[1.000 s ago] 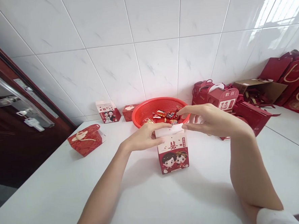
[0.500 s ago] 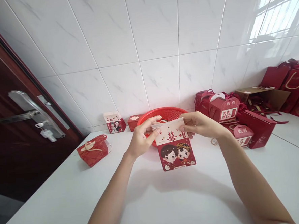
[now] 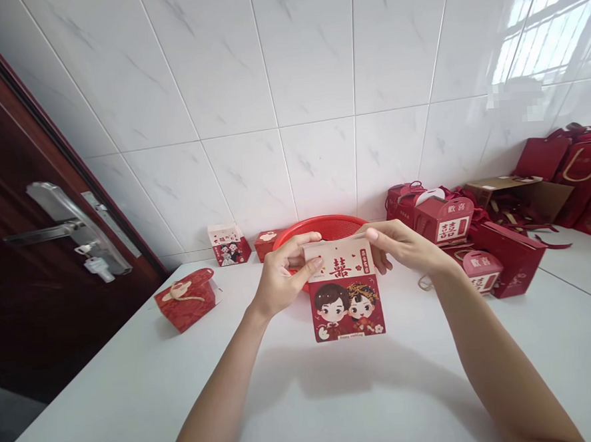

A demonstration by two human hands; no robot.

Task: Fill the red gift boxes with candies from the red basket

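Observation:
Both hands hold up a red and cream paper gift box (image 3: 347,308) with a cartoon couple on its front, raised over the white table. My left hand (image 3: 287,271) pinches its upper left edge, thumb in front and fingers at the top. At the upper right corner, my right hand (image 3: 397,247) has its thumb along the top edge and its other fingers behind. Straight behind the box stands a red plastic basket (image 3: 333,225), whose contents are mostly hidden by the box and hands.
A red box with a twine bow (image 3: 186,300) stands at left. Against the tiled wall are a couple-print box (image 3: 229,245) and a small red box (image 3: 267,243). Red gift boxes (image 3: 443,218), an open cardboard box (image 3: 549,192) and red bags (image 3: 590,176) crowd the right.
The box's front has turned more squarely toward me. My right thumb has moved from its front face up to the top edge. The view has shifted slightly.

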